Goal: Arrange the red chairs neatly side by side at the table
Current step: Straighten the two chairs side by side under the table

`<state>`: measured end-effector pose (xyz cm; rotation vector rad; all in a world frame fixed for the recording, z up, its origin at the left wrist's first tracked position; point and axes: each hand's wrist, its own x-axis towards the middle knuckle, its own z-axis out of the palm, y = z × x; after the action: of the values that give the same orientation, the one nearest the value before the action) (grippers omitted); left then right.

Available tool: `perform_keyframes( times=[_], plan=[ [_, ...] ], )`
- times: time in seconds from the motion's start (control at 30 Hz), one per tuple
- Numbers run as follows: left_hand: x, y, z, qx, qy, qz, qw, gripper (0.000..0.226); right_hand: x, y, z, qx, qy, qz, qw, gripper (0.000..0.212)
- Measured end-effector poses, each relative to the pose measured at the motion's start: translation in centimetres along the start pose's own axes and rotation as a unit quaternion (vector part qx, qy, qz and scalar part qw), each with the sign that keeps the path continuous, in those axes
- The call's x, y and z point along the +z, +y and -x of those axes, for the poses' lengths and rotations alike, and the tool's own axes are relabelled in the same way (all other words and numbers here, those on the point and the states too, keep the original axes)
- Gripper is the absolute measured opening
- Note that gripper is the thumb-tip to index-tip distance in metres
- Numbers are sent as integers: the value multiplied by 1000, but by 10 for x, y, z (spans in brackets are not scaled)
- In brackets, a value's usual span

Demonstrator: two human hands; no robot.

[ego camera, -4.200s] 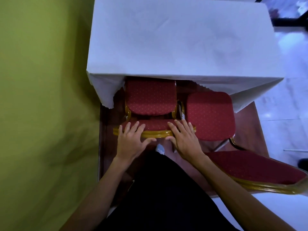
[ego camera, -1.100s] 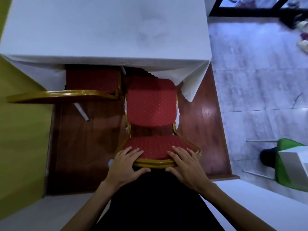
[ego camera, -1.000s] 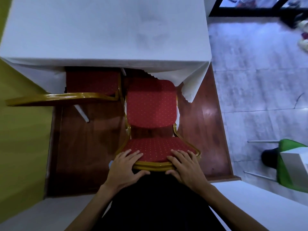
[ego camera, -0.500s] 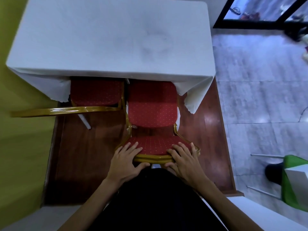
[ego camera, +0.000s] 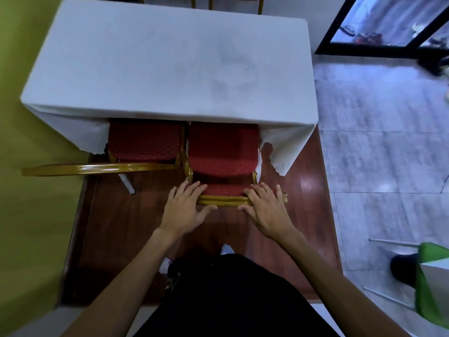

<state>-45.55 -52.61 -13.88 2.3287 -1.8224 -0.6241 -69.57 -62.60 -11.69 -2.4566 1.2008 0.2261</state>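
Observation:
Two red chairs with gold frames stand side by side at the white-clothed table (ego camera: 158,64). The left chair (ego camera: 145,142) has its seat partly under the cloth, and its gold back rail runs off to the left. The right chair (ego camera: 223,152) sits close beside it, its seat front also under the cloth. My left hand (ego camera: 187,207) grips the left end of the right chair's top rail, fingers over the red padding and thumb behind. At the right end of that rail, my right hand (ego camera: 267,210) holds on the same way.
A yellow-green wall (ego camera: 29,215) runs along the left. The chairs stand on a dark wooden platform (ego camera: 116,227) that ends at a marble floor (ego camera: 376,154) on the right. A green-covered chair (ego camera: 432,283) is at the lower right. Gold chair legs (ego camera: 260,3) show beyond the table.
The right chair has slid forward, its seat now further under the tablecloth and level with the left chair. Both hands stayed on its back rail and my arms have stretched out.

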Motion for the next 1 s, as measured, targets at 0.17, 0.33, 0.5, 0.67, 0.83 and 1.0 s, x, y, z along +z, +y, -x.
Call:
perform_keyframes(
  times=[0.17,0.33,0.5,0.67,0.83,1.0],
  plan=[
    [-8,7,-20,-25,-8,-2,1000,87,-7,5,-22,-3,24,-8,1000,75],
    [-13,14,-40,-34,-25,-8,999,90,-16,12,-37,10,34,-18,999,81],
    [-11,18,-48,-34,-23,-13,999,92,-19,21,-43,14,33,-9,999,81],
    [-13,23,-52,-34,-22,-26,999,91,-24,25,-45,9,31,-1,999,94],
    [-15,35,-59,-45,-34,-22,998,86,-34,35,-54,3,16,5,1000,85],
    [-20,39,-74,-47,-42,-15,998,83,-42,41,-66,16,7,29,999,81]
  ],
)
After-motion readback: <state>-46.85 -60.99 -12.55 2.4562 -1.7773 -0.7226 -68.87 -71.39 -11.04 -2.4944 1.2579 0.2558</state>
